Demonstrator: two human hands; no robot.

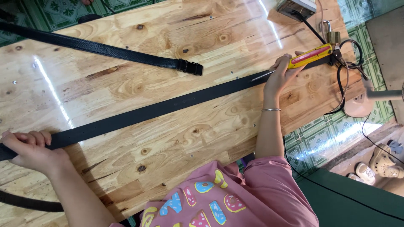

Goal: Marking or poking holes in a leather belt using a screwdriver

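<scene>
I am working at a glossy, knotty pale wooden tabletop [176,138], and a long flat black leather belt strap [168,107] is lying stretched across it on a diagonal, running from my left hand up to my right.

My left hand [29,151] is resting at the near left edge of the table, its fingers curled tight over the end of the strap and clamping it against the wood. Beyond my fist the strap is continuing off the table edge.

My right hand [280,75] is pressing down on the far end of the strap, close to the table's right edge, with a thin silver bangle [271,109] sitting on the wrist. Its fingers are wrapped closed around a yellow pen-shaped hand tool with a red panel along its body [309,56]. The tool's thin metal tip [261,76] is pointing back along the strap and lying on or just above the leather; I cannot tell whether it is touching. A black cord [345,80] is trailing from the tool's rear end and looping off the table.

A second black belt with a dark rectangular buckle [189,66] is lying further up the table, well apart from the strap. A pink sleeve [269,176] is covering my upper right arm.
</scene>
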